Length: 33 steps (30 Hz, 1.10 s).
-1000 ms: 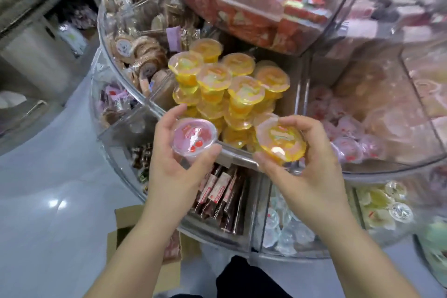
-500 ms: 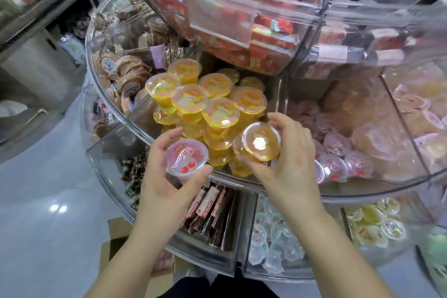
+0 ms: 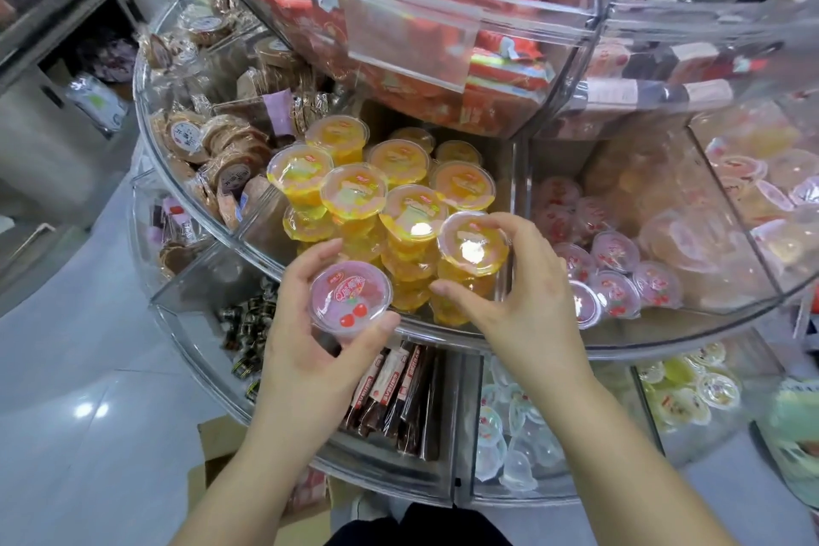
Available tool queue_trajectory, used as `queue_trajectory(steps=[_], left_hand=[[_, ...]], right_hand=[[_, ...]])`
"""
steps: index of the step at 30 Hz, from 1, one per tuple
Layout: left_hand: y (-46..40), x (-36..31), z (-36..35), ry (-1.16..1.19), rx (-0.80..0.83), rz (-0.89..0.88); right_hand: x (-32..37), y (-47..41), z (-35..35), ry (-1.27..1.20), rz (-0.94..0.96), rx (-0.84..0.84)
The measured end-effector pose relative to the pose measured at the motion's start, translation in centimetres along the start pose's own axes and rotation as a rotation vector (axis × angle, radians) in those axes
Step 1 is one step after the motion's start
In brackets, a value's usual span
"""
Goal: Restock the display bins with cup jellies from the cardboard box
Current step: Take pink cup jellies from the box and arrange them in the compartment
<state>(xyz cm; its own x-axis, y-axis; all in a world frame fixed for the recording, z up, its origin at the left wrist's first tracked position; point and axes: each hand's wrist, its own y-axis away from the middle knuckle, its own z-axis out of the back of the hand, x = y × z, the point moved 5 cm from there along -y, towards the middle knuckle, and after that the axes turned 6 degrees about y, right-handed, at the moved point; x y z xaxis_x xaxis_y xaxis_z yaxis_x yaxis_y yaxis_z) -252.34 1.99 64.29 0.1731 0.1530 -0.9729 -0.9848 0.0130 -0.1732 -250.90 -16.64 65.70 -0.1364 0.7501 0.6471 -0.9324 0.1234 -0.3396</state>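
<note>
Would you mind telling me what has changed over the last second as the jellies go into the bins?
The right hand carried its yellow cup jelly forward from in front of the rim into the yellow jelly bin and set it atop the front right stack, fingers still around its lid. The left hand still holds the pink cherry cup jelly in front of the bin.

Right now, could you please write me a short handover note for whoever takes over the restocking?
Left hand: holds a pink cherry cup jelly in front of the bin rim, not yet binned.
Right hand: fingers round an orange cup jelly on top of the stacks in the orange bin.
Pink cup bin sits just to the right.
Cardboard box on the floor below.
Done: orange stacks look nearly full.
Left: release the orange cup, bin the pink one, fetch more.
</note>
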Motion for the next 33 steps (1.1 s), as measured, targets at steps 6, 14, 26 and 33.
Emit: queue_trajectory(steps=[6, 14, 26, 33], left_hand=[[0.0, 0.4, 0.4, 0.013, 0.013, 0.022], [-0.4, 0.3, 0.2, 0.043, 0.038, 0.007], [-1.7, -7.2, -8.9, 0.025, 0.055, -0.105], [-3.0, -6.5, -20.6, 0.141, 0.244, 0.067]], right_hand=[[-0.5, 0.4, 0.1, 0.004, -0.005, -0.077], [-0.5, 0.6, 0.3, 0.003, -0.061, -0.041], [-2.1, 0.8, 6.5, -0.283, 0.165, 0.239], [-10.0, -2.6, 11.0, -0.425, 0.026, 0.325]])
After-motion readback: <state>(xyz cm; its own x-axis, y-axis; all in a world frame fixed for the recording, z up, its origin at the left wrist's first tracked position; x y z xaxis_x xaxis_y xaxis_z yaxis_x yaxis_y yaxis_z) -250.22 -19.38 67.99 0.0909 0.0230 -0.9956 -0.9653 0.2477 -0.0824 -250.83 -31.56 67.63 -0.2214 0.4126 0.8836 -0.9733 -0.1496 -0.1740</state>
